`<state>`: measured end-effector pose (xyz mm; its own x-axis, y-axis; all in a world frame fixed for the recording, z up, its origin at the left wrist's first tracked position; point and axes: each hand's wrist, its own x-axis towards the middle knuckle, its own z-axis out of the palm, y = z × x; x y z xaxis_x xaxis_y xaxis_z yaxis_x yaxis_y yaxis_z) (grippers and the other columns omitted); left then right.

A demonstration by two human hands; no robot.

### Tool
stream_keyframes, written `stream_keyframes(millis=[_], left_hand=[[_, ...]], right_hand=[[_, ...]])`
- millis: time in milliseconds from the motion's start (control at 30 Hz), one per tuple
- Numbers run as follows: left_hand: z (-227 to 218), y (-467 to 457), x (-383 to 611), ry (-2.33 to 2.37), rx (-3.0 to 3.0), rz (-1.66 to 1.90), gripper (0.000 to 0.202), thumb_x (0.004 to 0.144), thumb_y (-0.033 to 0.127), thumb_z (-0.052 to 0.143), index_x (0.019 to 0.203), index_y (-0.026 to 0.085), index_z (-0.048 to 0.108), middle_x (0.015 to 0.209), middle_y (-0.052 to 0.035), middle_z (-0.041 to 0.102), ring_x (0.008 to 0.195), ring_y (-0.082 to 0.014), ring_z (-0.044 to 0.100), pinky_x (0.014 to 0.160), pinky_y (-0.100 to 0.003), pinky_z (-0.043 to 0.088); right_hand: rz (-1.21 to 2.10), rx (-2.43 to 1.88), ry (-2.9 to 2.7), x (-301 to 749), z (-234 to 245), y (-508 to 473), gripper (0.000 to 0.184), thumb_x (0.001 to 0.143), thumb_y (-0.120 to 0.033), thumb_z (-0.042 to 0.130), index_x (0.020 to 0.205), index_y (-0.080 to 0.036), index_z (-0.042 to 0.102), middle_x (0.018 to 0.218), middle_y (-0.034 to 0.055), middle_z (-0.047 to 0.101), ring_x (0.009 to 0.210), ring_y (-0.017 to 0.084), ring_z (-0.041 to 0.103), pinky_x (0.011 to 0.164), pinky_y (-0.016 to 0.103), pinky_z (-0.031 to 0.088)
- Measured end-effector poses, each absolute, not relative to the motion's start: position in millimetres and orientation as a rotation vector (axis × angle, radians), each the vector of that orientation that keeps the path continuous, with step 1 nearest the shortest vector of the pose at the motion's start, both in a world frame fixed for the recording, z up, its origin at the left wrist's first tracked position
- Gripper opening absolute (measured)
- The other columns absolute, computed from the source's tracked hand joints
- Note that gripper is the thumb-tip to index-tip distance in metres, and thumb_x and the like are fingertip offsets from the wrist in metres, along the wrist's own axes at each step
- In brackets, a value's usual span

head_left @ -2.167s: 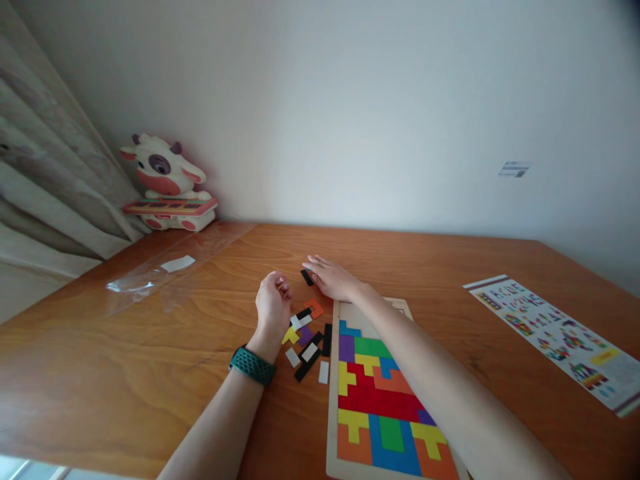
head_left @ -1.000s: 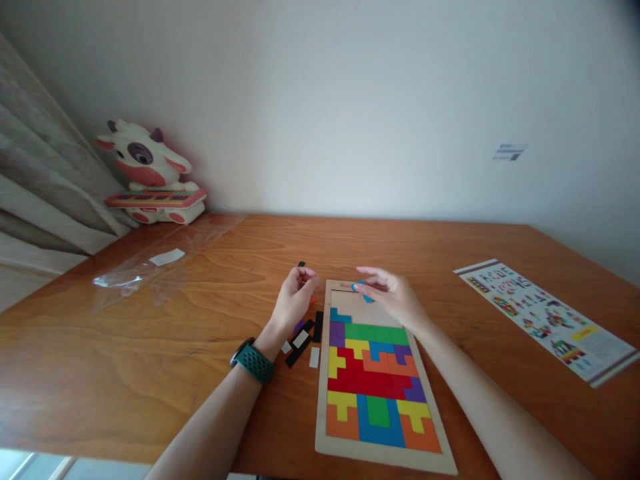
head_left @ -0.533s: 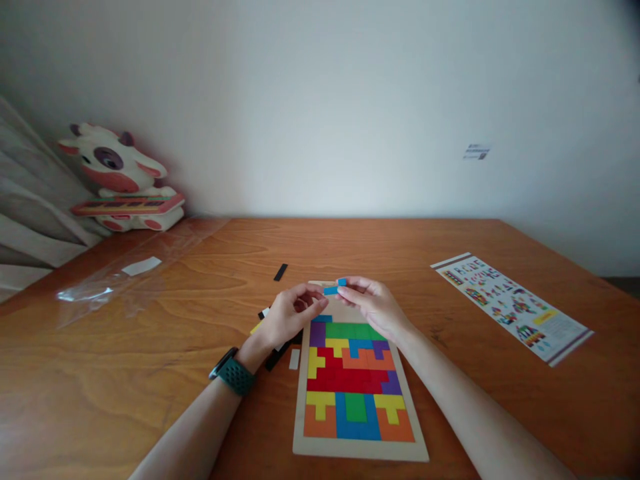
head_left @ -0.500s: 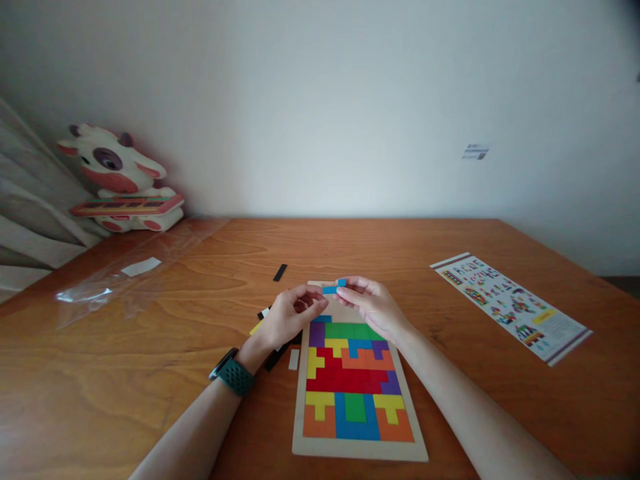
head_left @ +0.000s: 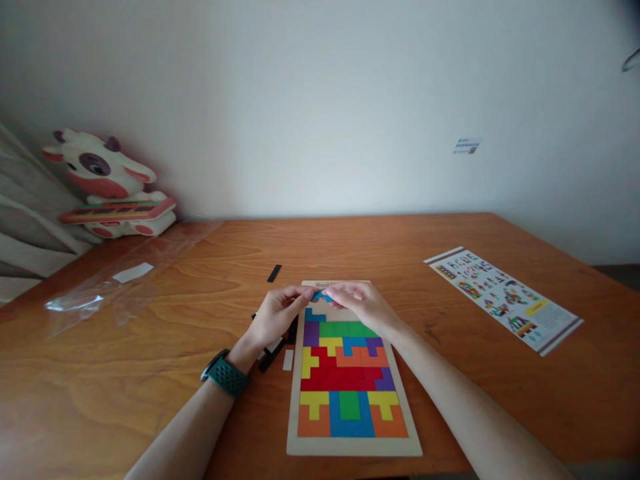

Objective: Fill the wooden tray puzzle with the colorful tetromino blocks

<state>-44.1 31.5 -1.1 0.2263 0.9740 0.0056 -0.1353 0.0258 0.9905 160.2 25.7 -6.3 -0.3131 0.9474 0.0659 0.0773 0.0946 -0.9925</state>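
A wooden puzzle tray (head_left: 295,427) lies on the table, mostly filled with coloured block pieces. Both hands meet over its far end. My right hand (head_left: 361,303) and my left hand (head_left: 274,316) pinch a small blue piece (head_left: 319,295) between their fingertips, just above the tray's bare top rows. A teal watch (head_left: 223,374) is on my left wrist. Loose black, white and other pieces (head_left: 276,350) lie left of the tray, partly hidden by my left hand.
A single black piece (head_left: 274,273) lies farther back on the wooden table (head_left: 150,373). A printed leaflet (head_left: 503,297) lies at the right. A clear plastic bag (head_left: 105,287) and a cow toy (head_left: 107,187) are at the far left by the curtain.
My right hand picked up the blue piece near the loose pile and carried it right over the tray. My left hand joined it, and both lowered the piece toward the tray's top.
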Motion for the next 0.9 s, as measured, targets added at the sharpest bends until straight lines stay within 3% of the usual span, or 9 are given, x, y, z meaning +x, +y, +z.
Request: stream_keyframes(millis=[67,200,333,533,733,900], left_hand=[[-3.6,32.0,-43.6,0.949,1.253,1.075,0.012,0.068,0.026,0.083,0.073,0.020,0.074,0.076,-0.0049,0.073,0.079,-0.0226,0.069,0.071,-0.029,0.055],[-10.9,35.2,-47.5,1.117,1.508,1.141,0.012,0.070,0.026,0.080,0.081,0.022,0.077,0.072,-0.0040,0.069,0.062,-0.0165,0.060,0.059,-0.024,0.048],[-14.7,37.7,-53.0,1.168,1.696,1.196,0.012,0.064,0.022,0.082,0.074,0.026,0.077,0.077,-0.0056,0.068,0.073,-0.0207,0.060,0.073,-0.028,0.050],[-21.9,38.1,-55.6,1.124,1.921,1.106,0.006,0.072,0.024,0.077,0.076,0.027,0.076,0.085,-0.0067,0.067,0.082,-0.0233,0.063,0.081,-0.032,0.050],[-23.4,38.2,-56.2,1.127,1.972,1.088,0.016,0.075,0.018,0.072,0.085,0.028,0.078,0.089,-0.0070,0.067,0.084,-0.0223,0.062,0.082,-0.030,0.048],[-19.2,37.6,-52.5,1.179,1.766,1.145,0.012,0.074,0.018,0.074,0.082,0.026,0.078,0.084,-0.0062,0.069,0.075,-0.0204,0.061,0.073,-0.027,0.047]], right_hand=[[1.267,-1.093,-1.565,160.4,-8.2,26.0,0.025,0.086,-0.042,0.067,0.095,-0.020,0.074,0.093,0.0066,0.075,0.080,0.017,0.069,0.077,0.033,0.057],[1.171,-1.176,-1.603,160.1,-14.1,25.3,0.026,0.084,-0.028,0.069,0.109,-0.020,0.069,0.088,0.0046,0.072,0.071,0.015,0.070,0.069,0.031,0.058],[1.018,-1.305,-1.736,159.6,-19.5,25.7,0.016,0.084,-0.021,0.068,0.099,-0.020,0.074,0.085,0.0052,0.075,0.073,0.017,0.070,0.069,0.030,0.056],[0.785,-1.346,-1.979,158.0,-22.0,25.8,0.011,0.082,-0.025,0.072,0.091,-0.023,0.079,0.085,0.0044,0.074,0.066,0.015,0.065,0.063,0.030,0.052],[0.790,-1.332,-2.009,157.0,-21.0,23.9,0.009,0.084,-0.026,0.071,0.089,-0.024,0.079,0.082,0.0026,0.074,0.067,0.016,0.065,0.063,0.029,0.049],[0.890,-1.269,-1.999,158.6,-17.7,23.3,0.019,0.092,-0.029,0.060,0.091,-0.023,0.077,0.087,0.0030,0.077,0.076,0.017,0.069,0.070,0.030,0.050]])
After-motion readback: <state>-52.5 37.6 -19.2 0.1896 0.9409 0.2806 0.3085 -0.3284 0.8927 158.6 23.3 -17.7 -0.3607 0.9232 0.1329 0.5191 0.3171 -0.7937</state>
